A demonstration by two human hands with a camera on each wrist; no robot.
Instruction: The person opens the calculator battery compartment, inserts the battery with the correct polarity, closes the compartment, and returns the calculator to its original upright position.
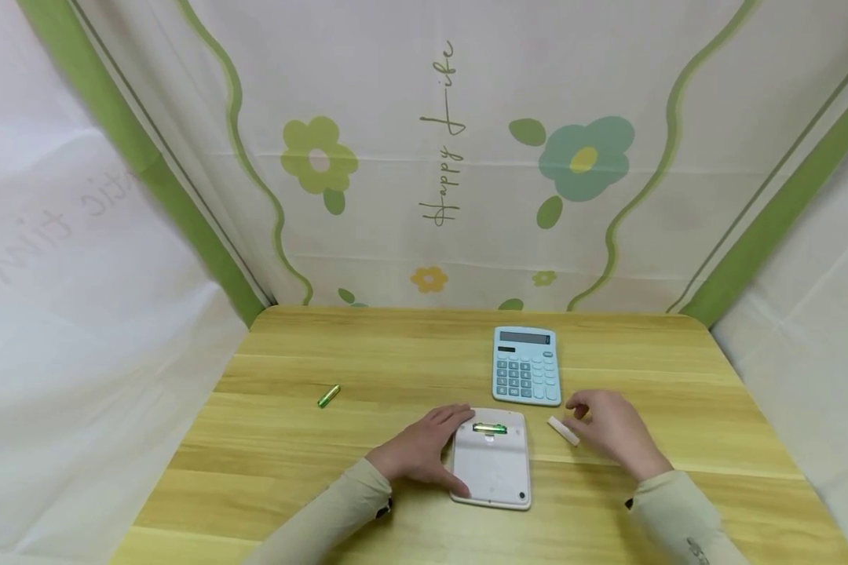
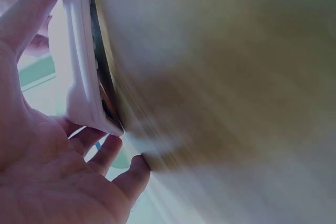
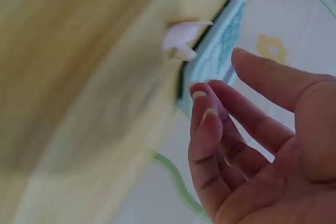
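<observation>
A white calculator (image 1: 491, 467) lies back side up on the table, with a green battery (image 1: 490, 428) in its uncovered slot. My left hand (image 1: 424, 446) holds it along the left side, thumb at the near corner and fingers at the far one. In the left wrist view, the calculator's edge (image 2: 86, 51) sits between thumb and fingers. Right of it lies a small white battery cover (image 1: 563, 431), also visible as a white piece (image 3: 181, 38) in the right wrist view. Just beside that cover my right hand (image 1: 615, 430) hovers with loosely bent fingers, nothing between them.
A light blue calculator (image 1: 526, 366) lies face up behind the white one. A loose green battery (image 1: 329, 395) is off to the left on the wooden table (image 1: 268, 471). Patterned white curtains (image 1: 381, 118) enclose the table at the back and both sides.
</observation>
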